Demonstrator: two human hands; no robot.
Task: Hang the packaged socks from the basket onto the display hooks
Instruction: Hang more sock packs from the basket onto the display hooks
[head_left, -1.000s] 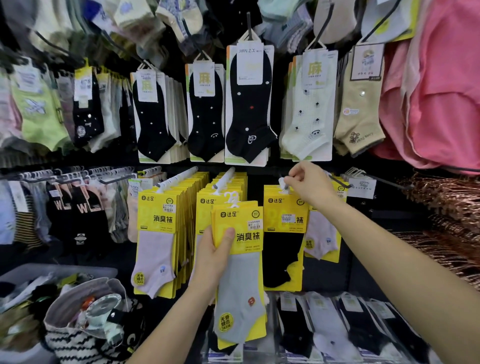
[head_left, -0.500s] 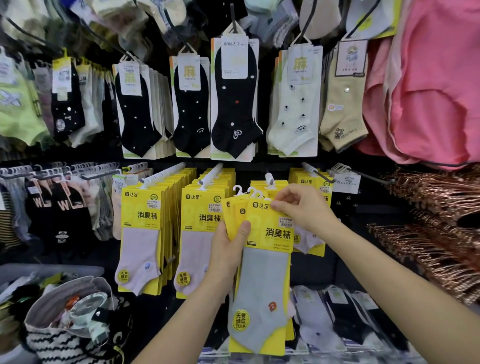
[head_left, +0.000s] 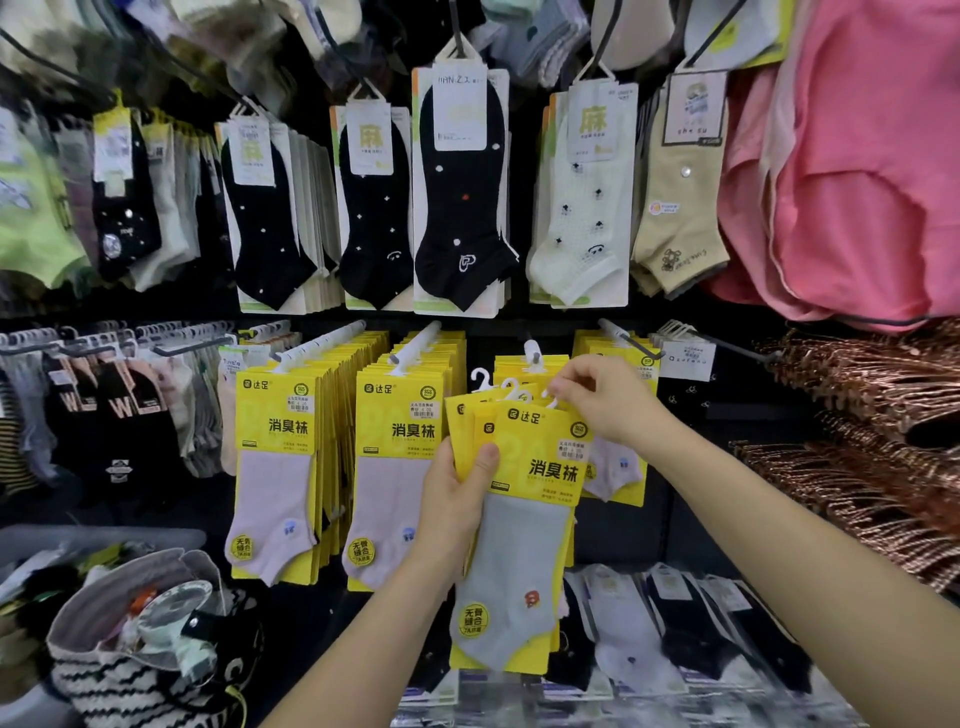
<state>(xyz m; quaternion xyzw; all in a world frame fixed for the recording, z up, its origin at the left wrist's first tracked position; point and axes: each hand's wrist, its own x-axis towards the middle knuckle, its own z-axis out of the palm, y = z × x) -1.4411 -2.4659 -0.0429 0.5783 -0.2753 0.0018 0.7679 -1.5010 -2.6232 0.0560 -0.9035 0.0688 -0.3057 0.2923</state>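
Note:
My left hand (head_left: 457, 499) grips a fanned stack of yellow sock packs (head_left: 524, 525), thumb across the front; the front pack shows a grey sock. My right hand (head_left: 605, 397) pinches the white plastic hanger at the top of the front pack. Just behind the packs a white display hook (head_left: 532, 353) sticks out with yellow packs on it. Two more hooks to the left carry full rows of yellow packs with pale pink socks (head_left: 275, 467). The basket is not clearly in view.
Black and cream socks (head_left: 457, 192) hang on the upper row. Pink garments (head_left: 857, 171) fill the upper right, copper-coloured hangers (head_left: 878, 415) the right. A striped bag (head_left: 140, 660) of items sits at the lower left. More socks lie in a case (head_left: 649, 639) below.
My right hand left the display hook and came down to the top of the front pack. My left hand shifted the stack rightward and fanned it. The view drifted slightly.

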